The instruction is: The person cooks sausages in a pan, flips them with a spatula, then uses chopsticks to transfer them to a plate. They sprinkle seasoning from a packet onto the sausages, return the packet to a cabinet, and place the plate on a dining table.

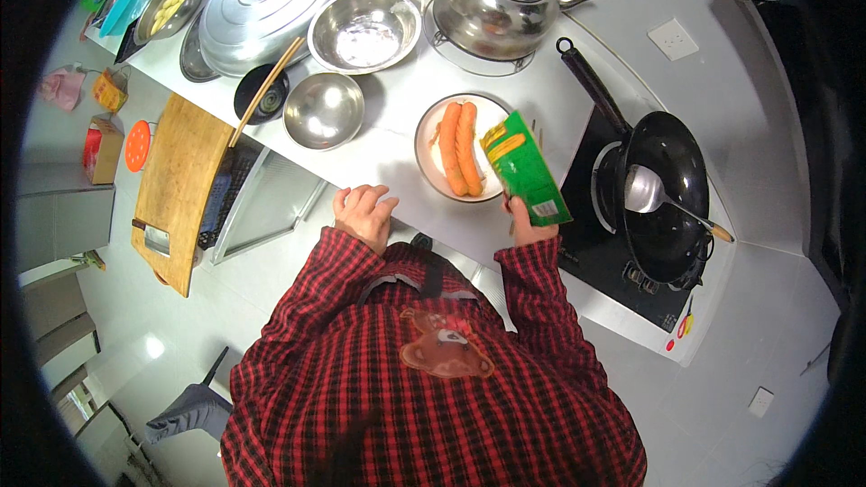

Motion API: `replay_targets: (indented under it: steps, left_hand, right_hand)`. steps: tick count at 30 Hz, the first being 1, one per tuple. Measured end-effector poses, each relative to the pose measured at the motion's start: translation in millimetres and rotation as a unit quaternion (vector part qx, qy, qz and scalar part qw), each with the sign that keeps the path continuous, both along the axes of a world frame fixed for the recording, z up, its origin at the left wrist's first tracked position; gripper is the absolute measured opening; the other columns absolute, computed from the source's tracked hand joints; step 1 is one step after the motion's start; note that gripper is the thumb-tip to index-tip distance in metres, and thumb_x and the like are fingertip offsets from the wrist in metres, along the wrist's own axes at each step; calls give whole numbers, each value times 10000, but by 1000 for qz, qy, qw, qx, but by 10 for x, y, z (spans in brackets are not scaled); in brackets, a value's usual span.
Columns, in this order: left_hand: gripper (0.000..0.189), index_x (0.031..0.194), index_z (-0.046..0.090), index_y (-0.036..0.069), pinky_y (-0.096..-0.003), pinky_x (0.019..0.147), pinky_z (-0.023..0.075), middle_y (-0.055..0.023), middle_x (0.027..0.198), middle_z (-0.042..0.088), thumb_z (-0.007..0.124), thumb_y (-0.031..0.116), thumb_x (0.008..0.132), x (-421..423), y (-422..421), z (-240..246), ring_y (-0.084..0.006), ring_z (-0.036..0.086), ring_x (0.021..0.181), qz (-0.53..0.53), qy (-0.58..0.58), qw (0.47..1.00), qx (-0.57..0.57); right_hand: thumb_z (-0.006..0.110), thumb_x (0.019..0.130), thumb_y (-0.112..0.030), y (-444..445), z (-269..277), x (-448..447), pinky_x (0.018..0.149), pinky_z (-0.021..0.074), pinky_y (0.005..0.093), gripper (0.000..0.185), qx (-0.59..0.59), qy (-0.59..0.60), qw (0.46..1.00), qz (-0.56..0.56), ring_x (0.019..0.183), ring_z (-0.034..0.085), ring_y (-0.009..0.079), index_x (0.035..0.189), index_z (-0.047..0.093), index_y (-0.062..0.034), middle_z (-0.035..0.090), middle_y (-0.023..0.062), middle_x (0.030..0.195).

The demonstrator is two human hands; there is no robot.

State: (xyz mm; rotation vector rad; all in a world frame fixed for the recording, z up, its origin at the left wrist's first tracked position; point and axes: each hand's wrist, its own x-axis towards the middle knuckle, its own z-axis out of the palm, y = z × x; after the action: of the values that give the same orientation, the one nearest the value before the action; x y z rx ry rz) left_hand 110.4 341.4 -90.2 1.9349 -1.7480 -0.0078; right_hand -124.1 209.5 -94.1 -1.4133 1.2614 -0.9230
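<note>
My right hand [531,223] grips the lower end of a green packet [524,172] with a picture of yellow strips and a barcode on it. The packet's upper corner overlaps the right rim of a round plate [429,172]. Two orange sausages [460,149] lie side by side on that plate. Thin sticks, perhaps chopsticks, show partly behind the packet. At the counter's front edge, left of the plate, my left hand [365,213] is empty, its fingers loosely bent and apart. Whether it touches the edge, I cannot tell.
Right of the packet, a black wok [670,230] with a metal spatula [646,189] sits on the gas stove [585,257]. Behind the plate stands a kettle [497,7]. Steel bowls [325,111], a black bowl [274,98] with chopsticks [267,91] and a lidded pan [270,7] stand left.
</note>
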Motion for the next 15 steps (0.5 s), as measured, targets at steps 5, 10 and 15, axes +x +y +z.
replay_targets:
  steps: [5,10,15]
  left_hand:
    - [315,906,585,119,-442,824,333,-44,975,550,575,36,603,24,12,-6,-230,509,921,2,-11,1000,25]
    - [312,909,584,122,-445,832,330,-43,986,545,574,39,608,61,30,-20,-231,503,935,9,4,1000,29]
    - [309,908,584,121,-440,828,332,-42,988,546,575,38,610,88,20,-37,-232,504,935,12,6,1000,28]
  right_hand:
    - [514,770,-21,-326,-64,275,672,475,277,210,55,15,998,-37,712,591,173,966,514,53,593,118,849]
    - [549,781,-74,-424,-84,397,668,460,269,162,10,34,999,7,712,592,149,895,589,33,624,70,811]
    - [546,777,-48,-406,-141,476,663,461,261,169,18,20,999,21,718,589,142,924,575,31,620,79,818]
